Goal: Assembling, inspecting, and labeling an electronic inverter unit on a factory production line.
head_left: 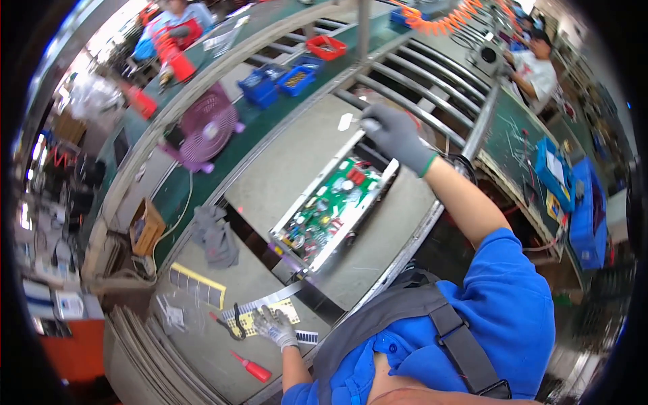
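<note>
A long metal chassis lies at a slant on the grey work surface, with a green circuit board full of parts inside. My right hand, in a grey glove, is closed over the chassis's far end; its fingertips are partly hidden. Nearer to me, my left hand, in a pale glove, rests with its fingers spread on a yellow label sheet. Black-handled pliers or cutters lie beside that hand. A red screwdriver-like tool is just below it, and a strip with dark labels sits by the wrist.
A grey cloth and a yellow-edged sheet lie on the left. Metal rollers continue beyond the chassis. Blue bins, a red bin and a purple fan stand across the line. A co-worker is at the far right.
</note>
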{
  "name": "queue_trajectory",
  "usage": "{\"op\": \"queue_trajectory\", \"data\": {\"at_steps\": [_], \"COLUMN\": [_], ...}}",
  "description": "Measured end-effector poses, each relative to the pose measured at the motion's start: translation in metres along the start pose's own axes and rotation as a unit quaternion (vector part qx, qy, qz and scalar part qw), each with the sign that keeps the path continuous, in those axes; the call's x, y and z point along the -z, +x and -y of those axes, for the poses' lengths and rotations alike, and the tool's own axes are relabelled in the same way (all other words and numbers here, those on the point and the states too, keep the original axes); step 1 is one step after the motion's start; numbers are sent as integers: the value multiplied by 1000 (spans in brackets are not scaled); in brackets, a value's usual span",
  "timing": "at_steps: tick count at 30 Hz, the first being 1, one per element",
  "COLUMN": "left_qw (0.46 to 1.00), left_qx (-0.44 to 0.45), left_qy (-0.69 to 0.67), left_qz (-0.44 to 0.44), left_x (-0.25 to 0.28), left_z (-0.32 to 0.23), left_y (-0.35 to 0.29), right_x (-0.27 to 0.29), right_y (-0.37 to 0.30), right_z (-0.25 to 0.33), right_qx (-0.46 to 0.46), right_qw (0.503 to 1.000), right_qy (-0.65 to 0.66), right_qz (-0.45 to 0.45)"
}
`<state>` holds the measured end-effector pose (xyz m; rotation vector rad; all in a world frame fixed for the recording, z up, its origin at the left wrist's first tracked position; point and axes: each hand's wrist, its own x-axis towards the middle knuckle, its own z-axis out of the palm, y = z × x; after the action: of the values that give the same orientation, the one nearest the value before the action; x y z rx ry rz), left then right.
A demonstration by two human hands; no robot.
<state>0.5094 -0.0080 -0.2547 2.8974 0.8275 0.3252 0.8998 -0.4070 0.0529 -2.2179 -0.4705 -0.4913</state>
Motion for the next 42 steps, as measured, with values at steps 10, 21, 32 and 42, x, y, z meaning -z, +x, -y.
{"op": "queue_trajectory", "data": {"at_steps": [10, 21, 32, 42], "left_qw": [897, 994, 978, 966], "left_qx": [164, -94, -79, -97], "left_qy": [-403, -26, -194, -240], "left_qz": [-75, 51, -26, -18], "left_x": [128, 174, 162, 170], "left_z": [-105, -298, -300, -276], "left_y": [107, 164, 166, 162], "right_x": [72, 37, -11, -51], "right_y": [-85, -71, -41, -42], "right_z": [-213, -286, -174, -206], "right_qx": [-200, -234, -232, -260], "right_qw": [951, 894, 893, 902], "right_qy": [229, 374, 386, 336], "right_qz": [-50, 76, 8, -80]}}
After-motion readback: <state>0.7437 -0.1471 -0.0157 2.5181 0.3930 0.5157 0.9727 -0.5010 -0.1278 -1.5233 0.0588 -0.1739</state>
